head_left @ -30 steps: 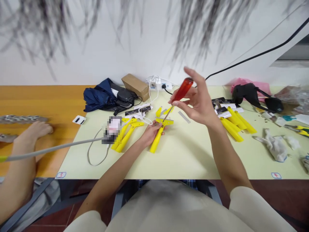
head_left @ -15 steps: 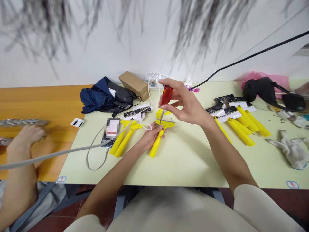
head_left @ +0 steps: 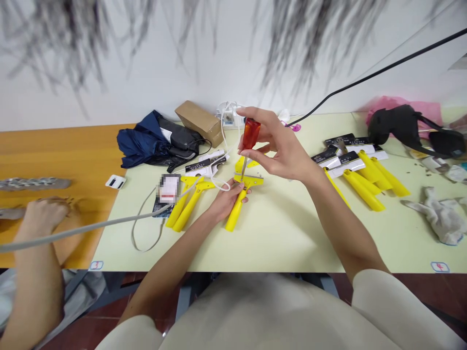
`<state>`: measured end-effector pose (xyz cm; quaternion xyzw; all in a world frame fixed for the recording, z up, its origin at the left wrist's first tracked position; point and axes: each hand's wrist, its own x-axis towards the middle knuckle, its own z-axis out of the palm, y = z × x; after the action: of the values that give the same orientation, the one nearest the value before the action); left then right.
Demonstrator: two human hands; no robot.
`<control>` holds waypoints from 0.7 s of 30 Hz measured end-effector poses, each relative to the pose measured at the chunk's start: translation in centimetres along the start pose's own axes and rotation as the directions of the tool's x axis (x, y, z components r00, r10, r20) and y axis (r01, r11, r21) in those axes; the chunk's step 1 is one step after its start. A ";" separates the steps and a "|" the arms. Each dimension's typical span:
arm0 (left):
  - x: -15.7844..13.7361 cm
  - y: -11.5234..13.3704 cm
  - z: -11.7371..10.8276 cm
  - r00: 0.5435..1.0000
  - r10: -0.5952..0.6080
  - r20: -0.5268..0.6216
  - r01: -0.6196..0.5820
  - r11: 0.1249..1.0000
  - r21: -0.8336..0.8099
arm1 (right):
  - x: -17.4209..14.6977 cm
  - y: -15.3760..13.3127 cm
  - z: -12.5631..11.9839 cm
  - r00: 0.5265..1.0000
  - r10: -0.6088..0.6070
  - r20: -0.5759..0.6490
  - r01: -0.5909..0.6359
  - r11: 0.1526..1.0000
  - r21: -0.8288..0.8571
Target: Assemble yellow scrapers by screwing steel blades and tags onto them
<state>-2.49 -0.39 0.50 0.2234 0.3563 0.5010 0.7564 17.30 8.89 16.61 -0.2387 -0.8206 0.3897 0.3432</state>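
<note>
My left hand (head_left: 226, 200) is closed round the neck of a yellow scraper (head_left: 235, 212), whose wide head lies away from me on the table. With fingertips, my right hand (head_left: 279, 146) grips the red handle of a screwdriver (head_left: 251, 133). The screwdriver stands nearly upright, its tip down at a screw on the scraper's head. Just beyond the head is another yellow piece (head_left: 240, 164), partly hidden by the shaft. To the left lie more yellow scrapers (head_left: 188, 210), without cards over their handles.
Several carded yellow scrapers (head_left: 365, 194) lie to the right, near a grey-white glove (head_left: 441, 218) and a black strapped item (head_left: 394, 124). At the back are a cardboard box (head_left: 200, 121) and a dark blue bundle (head_left: 140, 141). A cable (head_left: 91, 231) crosses the left, before another person's hand (head_left: 45, 214).
The whole view has shifted slightly, so the table sits a little higher. Both hands keep their hold, with the screwdriver still upright on the scraper. The other person's hand has moved a little.
</note>
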 end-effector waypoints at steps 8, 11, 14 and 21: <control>0.0 0.1 0.0 1.000 -0.001 0.005 0.001 1.000 0.025 | -0.1 0.7 0.1 0.992 -0.125 -0.022 0.125 0.992 -0.001; -0.2 0.3 0.4 1.000 -0.001 -0.014 0.002 1.000 0.024 | 0.0 1.0 0.3 0.991 -0.132 -0.016 0.132 0.991 -0.004; -0.3 0.5 0.6 1.000 -0.004 -0.023 0.005 1.000 0.022 | 0.0 1.1 0.4 0.990 -0.141 -0.017 0.141 0.990 -0.015; 0.0 0.3 0.5 1.000 0.000 -0.032 0.002 0.999 0.034 | 0.1 1.6 0.3 0.978 -0.210 -0.004 0.209 0.972 -0.108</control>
<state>-2.31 -0.28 1.04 0.2280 0.3767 0.4980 0.7470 17.19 9.71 15.23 -0.1717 -0.8582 0.3051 0.3754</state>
